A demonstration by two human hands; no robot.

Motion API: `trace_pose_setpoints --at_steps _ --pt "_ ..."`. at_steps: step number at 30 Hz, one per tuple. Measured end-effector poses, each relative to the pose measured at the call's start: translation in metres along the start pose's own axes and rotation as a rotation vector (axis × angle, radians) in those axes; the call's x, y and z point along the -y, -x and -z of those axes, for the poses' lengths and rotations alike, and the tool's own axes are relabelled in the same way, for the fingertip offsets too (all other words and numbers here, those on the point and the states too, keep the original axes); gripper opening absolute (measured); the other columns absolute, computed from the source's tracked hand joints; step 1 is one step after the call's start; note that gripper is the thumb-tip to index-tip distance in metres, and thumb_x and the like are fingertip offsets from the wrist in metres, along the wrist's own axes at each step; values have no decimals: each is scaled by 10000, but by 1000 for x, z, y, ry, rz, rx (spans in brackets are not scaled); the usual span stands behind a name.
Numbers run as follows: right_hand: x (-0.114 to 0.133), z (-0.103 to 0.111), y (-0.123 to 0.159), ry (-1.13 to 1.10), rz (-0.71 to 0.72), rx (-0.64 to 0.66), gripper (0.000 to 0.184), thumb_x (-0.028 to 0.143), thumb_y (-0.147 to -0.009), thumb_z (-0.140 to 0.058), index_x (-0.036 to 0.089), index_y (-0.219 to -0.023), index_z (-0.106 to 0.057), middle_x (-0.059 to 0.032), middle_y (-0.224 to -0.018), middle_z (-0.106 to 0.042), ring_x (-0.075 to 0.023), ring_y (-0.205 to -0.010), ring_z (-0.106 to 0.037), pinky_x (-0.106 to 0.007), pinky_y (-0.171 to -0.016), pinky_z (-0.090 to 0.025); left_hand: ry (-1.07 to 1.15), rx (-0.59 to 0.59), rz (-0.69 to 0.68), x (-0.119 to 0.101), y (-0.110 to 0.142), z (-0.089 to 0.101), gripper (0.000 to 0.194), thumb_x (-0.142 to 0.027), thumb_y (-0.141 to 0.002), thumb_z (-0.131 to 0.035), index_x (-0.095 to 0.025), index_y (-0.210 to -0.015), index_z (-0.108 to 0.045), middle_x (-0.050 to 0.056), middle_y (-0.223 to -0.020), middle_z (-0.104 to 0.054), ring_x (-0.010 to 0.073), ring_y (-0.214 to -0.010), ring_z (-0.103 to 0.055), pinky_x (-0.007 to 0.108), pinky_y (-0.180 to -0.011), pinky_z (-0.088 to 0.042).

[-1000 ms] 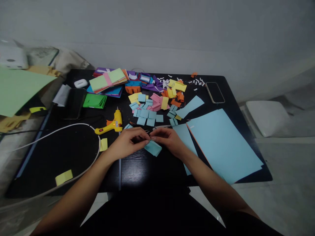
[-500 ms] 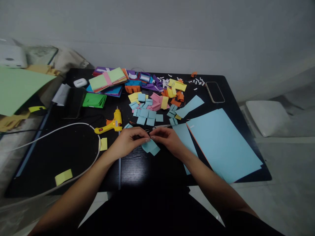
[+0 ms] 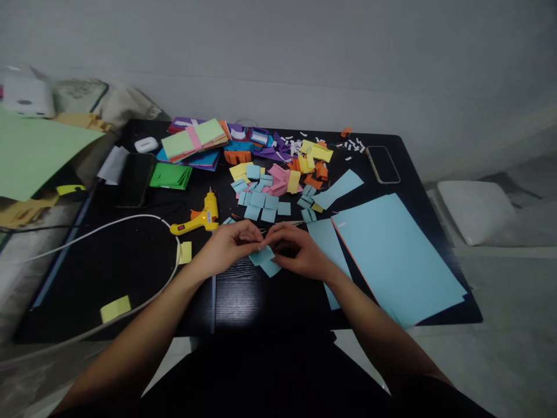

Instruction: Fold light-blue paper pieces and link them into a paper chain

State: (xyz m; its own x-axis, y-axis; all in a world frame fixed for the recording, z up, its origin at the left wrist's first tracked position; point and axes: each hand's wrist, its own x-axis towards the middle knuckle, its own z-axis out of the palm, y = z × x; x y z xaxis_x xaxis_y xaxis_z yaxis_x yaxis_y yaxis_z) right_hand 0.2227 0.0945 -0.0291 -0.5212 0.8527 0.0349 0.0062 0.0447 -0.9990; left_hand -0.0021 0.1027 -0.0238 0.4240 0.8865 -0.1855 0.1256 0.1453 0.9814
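By the left-hand grip (image 3: 227,246) and the right-hand grip (image 3: 302,249), small, flat, light-blue paper pieces (image 3: 263,255) are pinched between fingertips over the black wood-grained surface (image 3: 241,299). Their edges are best aligned under light pressure, well clear of the yellow plastic glue gun (image 3: 210,209) to the left.

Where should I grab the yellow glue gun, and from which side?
Probably by the handle, coming from above on your left: the glue gun lies on its side, handle pointing left, nozzle pointing away from you.
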Motion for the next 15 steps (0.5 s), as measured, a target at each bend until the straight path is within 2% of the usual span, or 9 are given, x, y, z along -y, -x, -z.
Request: trace_pose_setpoints --at_steps 7,12,15 --pt "0 3 -1 111 32 39 163 356 -871 -807 253 -992 -772 -51 -1048 -641 -182 -866 -678 -344 -800 -596 21 93 -15 -3 1 0 209 -324 -858 -785 -189 -937 -646 8 -828 -745 154 -776 -728 243 -664 -543" --pt "-3 4 -1 142 54 23 119 326 -881 -792 249 -965 -758 -52 -1020 -667 -199 -900 -689 -343 -784 -594 -7 162 -27 -8 1 8 162 -290 -931 -701 -187 -1047 -656 43 -931 -789 174 -881 -768 257 -742 -572" --pt "-3 3 0 113 59 11 105 293 -885 -787 244 -972 -753 -47 -1014 -678 -191 -893 -703 -343 -805 -602 -59 200 -11 -11 1 14 164 -264 -920 -694 -182 -1060 -670 58 -967 -803 190 -909 -775 285 -791 -588"
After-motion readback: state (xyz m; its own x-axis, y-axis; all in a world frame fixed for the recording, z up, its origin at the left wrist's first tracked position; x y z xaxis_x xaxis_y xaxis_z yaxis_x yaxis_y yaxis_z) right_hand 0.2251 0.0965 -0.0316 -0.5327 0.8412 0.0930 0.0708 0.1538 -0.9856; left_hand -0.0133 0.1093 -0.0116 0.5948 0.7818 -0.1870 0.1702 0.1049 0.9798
